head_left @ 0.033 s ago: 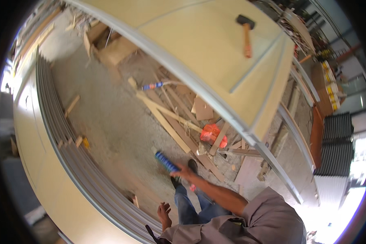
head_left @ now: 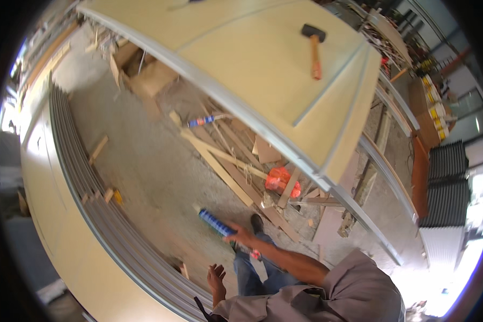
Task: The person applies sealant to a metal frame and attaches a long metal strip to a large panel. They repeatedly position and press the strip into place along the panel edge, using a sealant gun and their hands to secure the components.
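My right hand [head_left: 240, 236] is closed around the lower end of a blue aerosol can [head_left: 216, 222]. The can's pale tip points up and to the left, above the concrete floor. Lower down, close to my body, my left hand [head_left: 217, 277] holds nothing, its fingers loosely apart. It is nearest to the stack of door panels [head_left: 110, 241] along my left side. A rubber mallet [head_left: 314, 51] with a wooden handle lies on the cream panel [head_left: 252, 70] to the far right of my hands.
Wood offcuts [head_left: 220, 166], an orange plastic bag [head_left: 280, 181] and another blue tube-shaped can [head_left: 200, 121] lie on the floor. An open cardboard box [head_left: 150, 80] stands farther off. Metal frame bars [head_left: 367, 225] jut out at the right, before dark corrugated stacks [head_left: 448, 193].
The view has shifted slightly, so the mallet and cream panel appear a little farther left. The can in my right hand has moved slightly left and lower. My left hand stays empty.
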